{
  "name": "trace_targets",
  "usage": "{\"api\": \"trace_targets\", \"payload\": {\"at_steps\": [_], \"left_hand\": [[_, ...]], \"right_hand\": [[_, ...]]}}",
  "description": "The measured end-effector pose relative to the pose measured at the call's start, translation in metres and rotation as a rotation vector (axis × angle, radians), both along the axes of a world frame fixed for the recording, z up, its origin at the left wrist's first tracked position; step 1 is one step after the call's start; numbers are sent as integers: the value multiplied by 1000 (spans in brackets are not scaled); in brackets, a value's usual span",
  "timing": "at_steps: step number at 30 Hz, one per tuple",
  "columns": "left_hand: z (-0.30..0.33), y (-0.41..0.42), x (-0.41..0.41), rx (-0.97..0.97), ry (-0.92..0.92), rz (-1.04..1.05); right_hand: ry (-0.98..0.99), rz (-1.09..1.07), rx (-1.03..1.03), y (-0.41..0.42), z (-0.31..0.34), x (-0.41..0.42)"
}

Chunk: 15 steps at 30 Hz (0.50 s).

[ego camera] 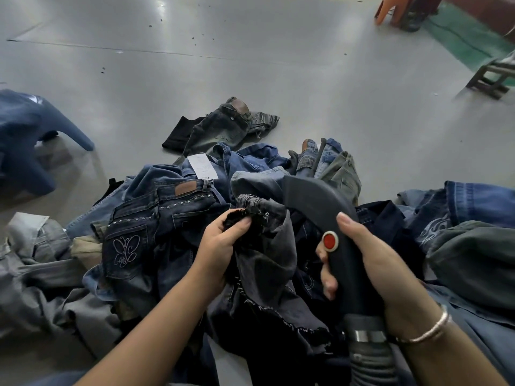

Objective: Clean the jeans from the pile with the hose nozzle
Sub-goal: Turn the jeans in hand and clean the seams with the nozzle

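In the head view I see my left hand (223,243) pinching the dark grey jeans (267,263) at their frayed edge, lifted over the pile (156,218), and my right hand (370,263) wrapped around the hose nozzle (320,207) just beside them. I judge the cleaning is only starting: one pair lies apart on the floor (250,65), and the pile remains large.

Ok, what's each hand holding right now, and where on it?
Left hand grips the dark grey jeans at a bunched black edge near the waistband. Right hand wraps the hose nozzle at its handle, beside the red button.
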State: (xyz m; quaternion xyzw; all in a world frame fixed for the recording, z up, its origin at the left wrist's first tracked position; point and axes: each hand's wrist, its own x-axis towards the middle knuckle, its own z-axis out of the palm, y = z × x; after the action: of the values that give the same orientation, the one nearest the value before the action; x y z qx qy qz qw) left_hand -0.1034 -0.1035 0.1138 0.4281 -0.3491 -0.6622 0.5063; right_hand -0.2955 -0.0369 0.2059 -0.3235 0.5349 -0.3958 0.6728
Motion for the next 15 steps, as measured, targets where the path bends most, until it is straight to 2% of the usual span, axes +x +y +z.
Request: {"api": "trace_targets", "payload": {"at_steps": [4, 8, 12, 15], "left_hand": [[1, -5, 1, 38, -1, 69], [3, -4, -4, 54, 49, 37], [0, 3, -6, 41, 37, -112], [2, 3, -7, 33, 38, -79]], "right_hand": [[-64, 77, 32, 1, -5, -4], [-66, 127, -1, 5, -13, 13], [-16, 30, -40, -1, -8, 18], [-16, -34, -33, -6, -3, 11]]}}
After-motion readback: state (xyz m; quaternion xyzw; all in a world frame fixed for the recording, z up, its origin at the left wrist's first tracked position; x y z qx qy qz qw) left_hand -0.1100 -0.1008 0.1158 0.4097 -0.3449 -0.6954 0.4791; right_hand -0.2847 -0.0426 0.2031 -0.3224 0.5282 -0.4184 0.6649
